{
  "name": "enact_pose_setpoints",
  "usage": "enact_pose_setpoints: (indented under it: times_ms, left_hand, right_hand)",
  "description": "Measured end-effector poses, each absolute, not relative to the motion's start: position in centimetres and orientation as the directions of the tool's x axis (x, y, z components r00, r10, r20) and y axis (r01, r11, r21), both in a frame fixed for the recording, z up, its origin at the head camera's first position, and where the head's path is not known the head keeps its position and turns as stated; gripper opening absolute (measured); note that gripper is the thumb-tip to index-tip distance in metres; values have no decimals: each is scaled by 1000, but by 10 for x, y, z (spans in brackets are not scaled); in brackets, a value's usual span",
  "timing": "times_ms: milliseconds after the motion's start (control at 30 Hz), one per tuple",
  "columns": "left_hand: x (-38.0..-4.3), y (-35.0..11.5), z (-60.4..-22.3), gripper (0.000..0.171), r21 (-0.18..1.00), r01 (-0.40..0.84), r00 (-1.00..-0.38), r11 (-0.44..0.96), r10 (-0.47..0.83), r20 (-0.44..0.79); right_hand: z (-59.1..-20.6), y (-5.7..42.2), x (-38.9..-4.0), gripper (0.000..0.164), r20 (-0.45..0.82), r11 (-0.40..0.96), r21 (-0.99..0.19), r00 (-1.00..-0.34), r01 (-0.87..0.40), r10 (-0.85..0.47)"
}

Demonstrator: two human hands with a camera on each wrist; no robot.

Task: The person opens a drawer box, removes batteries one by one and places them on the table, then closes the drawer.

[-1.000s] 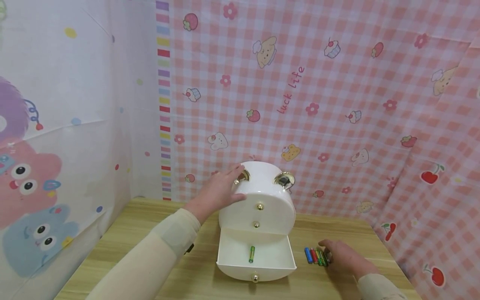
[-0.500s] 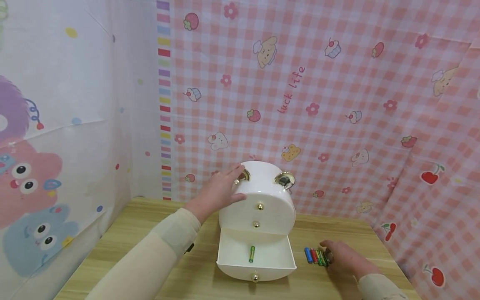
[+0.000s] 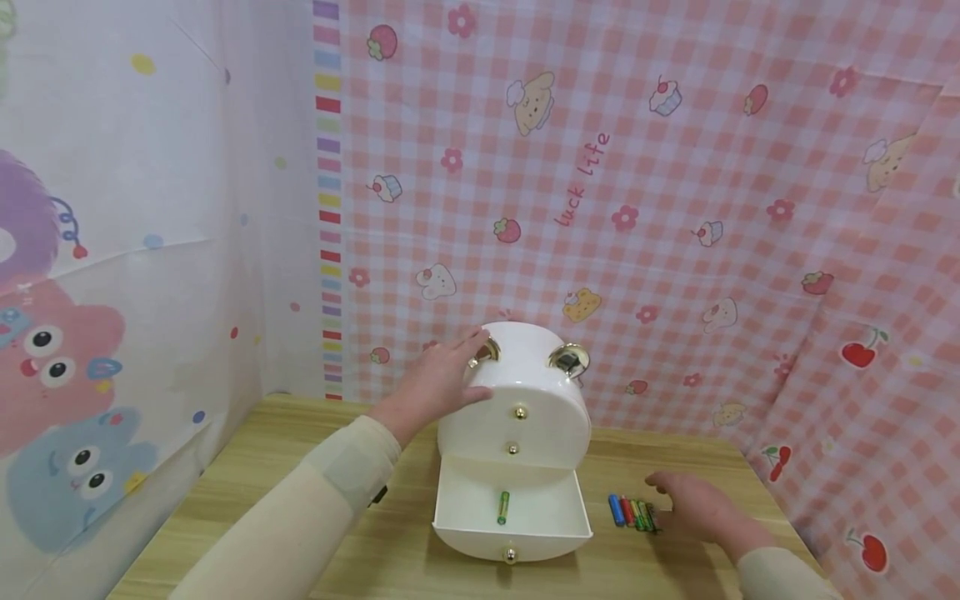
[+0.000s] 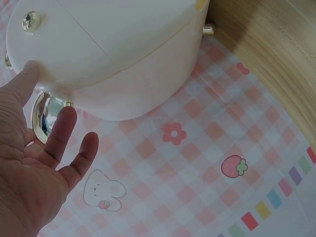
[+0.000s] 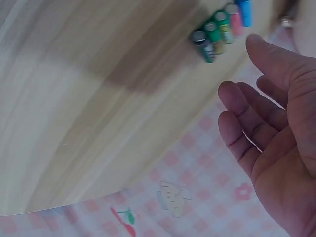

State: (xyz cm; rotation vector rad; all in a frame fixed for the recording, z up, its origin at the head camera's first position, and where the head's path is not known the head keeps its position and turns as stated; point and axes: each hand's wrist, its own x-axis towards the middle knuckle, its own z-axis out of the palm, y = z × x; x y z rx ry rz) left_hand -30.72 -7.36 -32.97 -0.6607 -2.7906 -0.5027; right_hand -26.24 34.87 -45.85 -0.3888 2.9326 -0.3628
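A white rounded drawer box with gold knobs and gold ear-like bells stands on the table. Its bottom drawer is pulled out and holds one green battery. My left hand rests at the box's upper left, by the left gold bell. The thumb touches the white front, and the other fingers lie loosely extended. To the drawer's right, several batteries in blue, red and green lie side by side in a row. My right hand hovers just right of them, fingers loosely bent with nothing in them.
The wood-grain table extends around the box. A pink checked cloth hangs behind and to the right, and a white printed cloth on the left. A small dark object shows beside my left sleeve.
My right hand has drawn slightly right, off the dark green battery at the row's end, which now shows more fully. My left hand, the box and the drawer have stayed put.
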Motion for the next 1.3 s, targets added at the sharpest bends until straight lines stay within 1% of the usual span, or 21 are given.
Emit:
enact_pose_setpoints:
  times_ms: [200, 300, 500, 667, 767, 1067, 1300]
  left_hand:
    - [-307, -74, -330, 91, 275, 466, -874, 841, 390, 289]
    - [-307, -74, -330, 90, 276, 470, -871, 838, 391, 297]
    - [-307, -74, -329, 91, 275, 467, -873, 840, 390, 293]
    - [-307, -74, -328, 91, 272, 465, -875, 843, 389, 290]
    - [-307, -74, -328, 91, 273, 462, -876, 843, 387, 288]
    - [-308, -73, -329, 91, 268, 459, -878, 847, 387, 282]
    - [-310, -73, -330, 92, 269, 465, -875, 844, 391, 286]
  right_hand:
    - [-442, 334, -250, 41, -64, 916, -299, -952, -268, -300]
    - [-434, 326, -243, 36, -28, 905, -293, -943, -310, -332]
    - [-419, 307, -230, 32, 95, 833, -266, -873, -485, -478]
    - [-413, 287, -223, 28, 159, 778, -278, -825, -564, -542]
    - [-411, 274, -221, 26, 189, 760, -249, -800, -600, -569]
    - [-410, 246, -221, 26, 214, 704, -236, -742, -670, -635]
    - [-414, 233, -224, 25, 179, 705, -244, -745, -666, -643]
